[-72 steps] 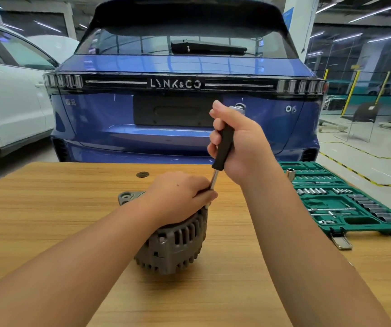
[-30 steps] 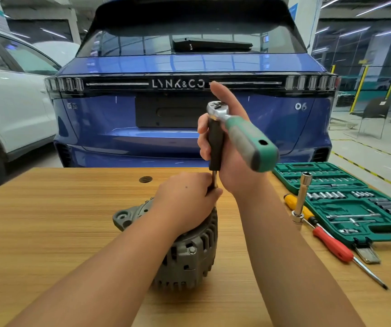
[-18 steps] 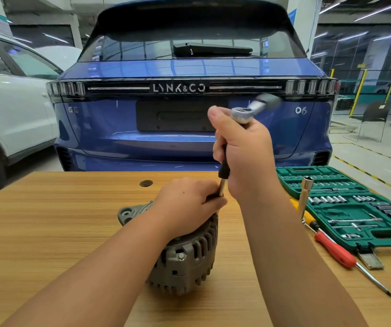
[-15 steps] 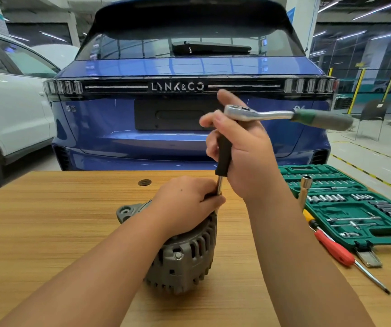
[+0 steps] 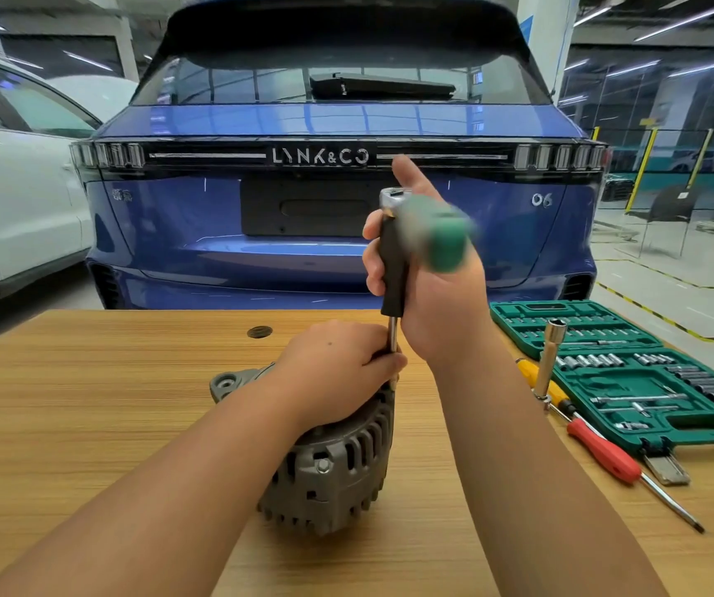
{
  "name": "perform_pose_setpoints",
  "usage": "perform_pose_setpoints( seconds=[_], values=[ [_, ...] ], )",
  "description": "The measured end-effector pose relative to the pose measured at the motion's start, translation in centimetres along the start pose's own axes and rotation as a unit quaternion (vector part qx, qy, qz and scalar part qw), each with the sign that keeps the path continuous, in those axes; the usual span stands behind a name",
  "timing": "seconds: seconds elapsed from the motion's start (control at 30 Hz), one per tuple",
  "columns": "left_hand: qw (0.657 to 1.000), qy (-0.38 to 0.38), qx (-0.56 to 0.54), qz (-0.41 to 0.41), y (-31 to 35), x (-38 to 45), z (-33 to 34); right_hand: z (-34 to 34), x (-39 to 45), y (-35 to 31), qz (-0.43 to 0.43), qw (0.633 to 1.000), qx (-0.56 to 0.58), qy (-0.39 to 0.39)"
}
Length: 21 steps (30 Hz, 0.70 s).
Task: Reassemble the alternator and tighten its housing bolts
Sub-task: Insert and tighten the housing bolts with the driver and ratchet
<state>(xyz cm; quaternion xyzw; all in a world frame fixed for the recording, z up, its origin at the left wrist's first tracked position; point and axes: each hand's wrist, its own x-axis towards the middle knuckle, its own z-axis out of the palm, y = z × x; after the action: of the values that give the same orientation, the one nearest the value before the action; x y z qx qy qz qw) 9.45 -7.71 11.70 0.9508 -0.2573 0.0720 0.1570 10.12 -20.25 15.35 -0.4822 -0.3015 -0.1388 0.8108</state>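
Behind your wooden table stands a blue car, its glossy tailgate filling the background, with a white car to the left. On the streaked, light-brown tabletop sits the alternator, a grey cast-metal drum with ribbed vent slots round its wall, a hex bolt head on the near side and a mounting ear sticking out at the far left.

Your left hand lies over the top of the alternator, fingers curled down round its edge and closing on the thin steel shaft just where it meets the housing.

Your right hand is wrapped round the black grip of the extension bar, which stands upright above the alternator's right rim, thumb raised. At its top sits the chrome head of the ratchet; the green handle is blurred, pointing toward you.

To the right lies an open green socket case, rows of shiny sockets in moulded slots. Beside it a steel socket tube stands upright, with a yellow-handled screwdriver and a red-handled screwdriver lying near it.
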Motion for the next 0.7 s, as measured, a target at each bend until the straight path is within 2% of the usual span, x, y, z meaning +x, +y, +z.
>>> perform_pose_setpoints(
  seconds=[0.13,0.2,0.27,0.33,0.4,0.5,0.7],
  values=[
    [1.000,-0.020,0.018,0.011,0.1,0.0,0.1,0.6,0.1,-0.2,-0.035,0.980,-0.143,0.131],
    [0.999,-0.027,0.015,0.012,0.0,0.1,-0.1,0.0,0.3,-0.5,0.015,0.987,-0.113,0.113],
    [1.000,-0.029,0.002,0.011,-0.1,0.1,-0.3,-0.7,0.4,-0.9,0.067,0.997,-0.020,0.020],
    [0.999,-0.036,-0.014,0.008,-0.2,0.1,-0.4,-1.2,0.2,-0.7,0.070,0.997,0.008,-0.030],
    [0.999,-0.043,-0.013,0.005,-0.1,0.1,-0.5,-0.7,0.0,0.0,0.016,0.997,-0.069,0.008],
    [0.999,-0.043,-0.013,0.009,0.0,0.0,-0.4,0.4,-0.2,1.1,-0.057,0.977,-0.192,0.068],
    [0.999,-0.045,-0.006,0.016,-0.1,-0.1,-0.3,1.1,-0.6,1.3,-0.098,0.963,-0.230,0.099]
  ],
)
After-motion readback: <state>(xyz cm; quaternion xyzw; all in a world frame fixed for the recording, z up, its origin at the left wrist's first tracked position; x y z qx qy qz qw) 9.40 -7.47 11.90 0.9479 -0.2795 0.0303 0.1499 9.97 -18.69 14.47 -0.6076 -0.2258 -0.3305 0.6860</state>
